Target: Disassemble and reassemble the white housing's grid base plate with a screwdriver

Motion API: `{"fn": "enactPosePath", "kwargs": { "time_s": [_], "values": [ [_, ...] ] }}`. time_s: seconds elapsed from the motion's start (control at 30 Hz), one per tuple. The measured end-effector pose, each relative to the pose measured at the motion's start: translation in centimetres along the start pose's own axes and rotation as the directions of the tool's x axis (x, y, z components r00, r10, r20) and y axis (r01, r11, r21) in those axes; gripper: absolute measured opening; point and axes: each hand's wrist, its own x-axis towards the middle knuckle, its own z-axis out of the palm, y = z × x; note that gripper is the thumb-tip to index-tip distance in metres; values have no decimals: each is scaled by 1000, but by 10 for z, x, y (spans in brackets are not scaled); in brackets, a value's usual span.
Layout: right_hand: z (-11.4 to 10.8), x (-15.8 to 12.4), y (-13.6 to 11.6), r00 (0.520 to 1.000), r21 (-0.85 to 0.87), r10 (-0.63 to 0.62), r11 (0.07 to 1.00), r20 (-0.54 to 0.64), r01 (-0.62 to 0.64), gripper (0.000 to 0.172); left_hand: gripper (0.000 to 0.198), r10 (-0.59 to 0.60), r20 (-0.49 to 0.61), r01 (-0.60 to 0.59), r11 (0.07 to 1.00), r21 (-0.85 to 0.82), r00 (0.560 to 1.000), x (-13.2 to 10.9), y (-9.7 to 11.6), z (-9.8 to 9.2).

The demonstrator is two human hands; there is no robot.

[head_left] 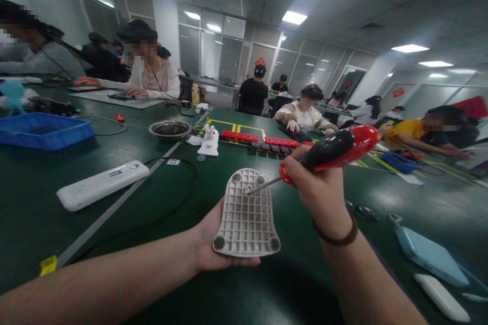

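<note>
My left hand (211, 241) holds a pale plastic base plate (249, 221) from behind, its ribbed grid underside facing me. Dark round pads sit near the plate's corners. My right hand (318, 190) grips a screwdriver (335, 150) by its red and black handle. The thin metal shaft slants down to the left, and its tip meets a small round hole near the plate's upper middle. Whether a screw sits in that hole I cannot tell.
On the green table (152, 264) lie a long white device (102, 185), a metal bowl (170, 129), a blue tray (46, 129), red power strips (240, 135), glasses (361, 209), a light-blue case (430, 251) and a black cable. Several people sit at tables around.
</note>
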Motion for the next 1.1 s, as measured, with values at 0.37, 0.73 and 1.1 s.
{"fn": "enactPosePath", "kwargs": {
  "time_s": [0.37,0.73,1.1],
  "values": [
    [7,1,31,965,-59,262,963,-13,-262,22,75,-19,-78,21,999,24,997,7,2,-9],
    [1,2,46,956,193,168,974,-241,-122,18,64,32,-61,-31,999,27,998,6,4,-8],
    [5,-1,39,977,107,120,989,-175,-102,17,63,28,-86,-24,999,42,996,5,4,-5]
  ]
}}
